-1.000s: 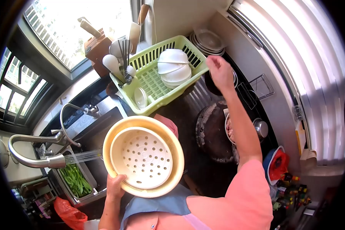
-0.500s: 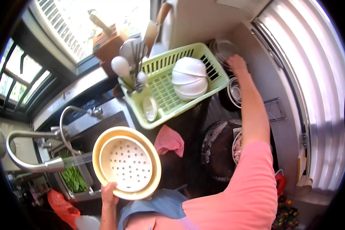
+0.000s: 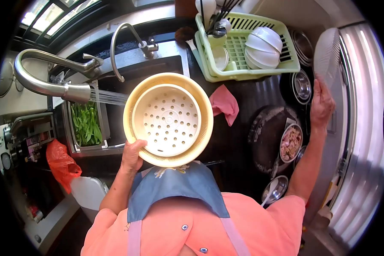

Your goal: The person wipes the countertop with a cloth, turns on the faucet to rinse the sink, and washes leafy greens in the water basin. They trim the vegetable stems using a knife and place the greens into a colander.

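My left hand [image 3: 134, 154] grips the rim of a yellow colander [image 3: 205, 128], with a white perforated basket [image 3: 168, 119] nested inside it. They are held over the counter by the sink. In my right hand [image 3: 322, 102], raised at the far right, is a pale ribbed plate [image 3: 327, 53] standing nearly upright; its exact kind is hard to make out. A metal faucet [image 3: 77, 92] sprays water toward the colander's left side. Leafy greens [image 3: 86, 123] lie in a tray at the sink's left.
A green dish rack [image 3: 248, 74] holds white bowls [image 3: 263, 47] and utensils. Metal bowls [image 3: 302, 86] stand to its right. A pink cloth [image 3: 224, 104], a round dark board [image 3: 271, 141], a bowl of meat [image 3: 291, 143] and a steel bowl [image 3: 275, 188] are on the counter. A red bag [image 3: 62, 164] hangs at left.
My right hand has come back from beside the rack, now lifting the pale plate. The camera view has tilted down and shifted left; my left hand keeps the colander.
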Action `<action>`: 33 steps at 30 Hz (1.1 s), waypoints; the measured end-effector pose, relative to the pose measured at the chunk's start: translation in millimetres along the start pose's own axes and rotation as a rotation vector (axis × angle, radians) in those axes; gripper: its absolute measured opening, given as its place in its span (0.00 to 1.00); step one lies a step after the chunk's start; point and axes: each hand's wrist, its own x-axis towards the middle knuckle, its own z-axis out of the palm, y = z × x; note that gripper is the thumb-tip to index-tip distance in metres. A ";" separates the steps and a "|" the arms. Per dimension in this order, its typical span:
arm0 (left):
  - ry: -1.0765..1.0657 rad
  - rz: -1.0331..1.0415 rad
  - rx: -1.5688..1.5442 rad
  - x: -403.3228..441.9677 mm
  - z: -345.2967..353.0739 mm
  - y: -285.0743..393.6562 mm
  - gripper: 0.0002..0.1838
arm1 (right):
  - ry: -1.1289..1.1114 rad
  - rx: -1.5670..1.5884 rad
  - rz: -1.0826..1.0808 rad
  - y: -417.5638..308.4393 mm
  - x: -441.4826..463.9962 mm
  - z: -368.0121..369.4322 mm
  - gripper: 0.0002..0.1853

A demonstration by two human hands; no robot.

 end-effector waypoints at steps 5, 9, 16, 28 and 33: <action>-0.013 -0.082 -0.092 -18.8 -39.5 7.2 0.30 | -0.410 0.426 0.051 -128.8 -100.8 -115.4 0.11; -0.077 -0.143 -0.140 -33.3 -80.4 11.8 0.33 | -0.628 0.514 -0.083 -207.5 -173.7 -130.8 0.12; -0.080 -0.049 0.028 -57.7 -108.5 23.3 0.27 | -0.760 0.229 -0.141 -241.1 -313.0 -12.5 0.19; -0.225 0.232 0.256 -55.3 -89.1 14.9 0.24 | -0.434 0.237 0.120 -355.6 -200.4 -54.2 0.21; -0.199 0.237 0.208 -56.3 -89.4 15.0 0.22 | -0.573 0.160 0.172 -355.9 -187.6 -25.6 0.17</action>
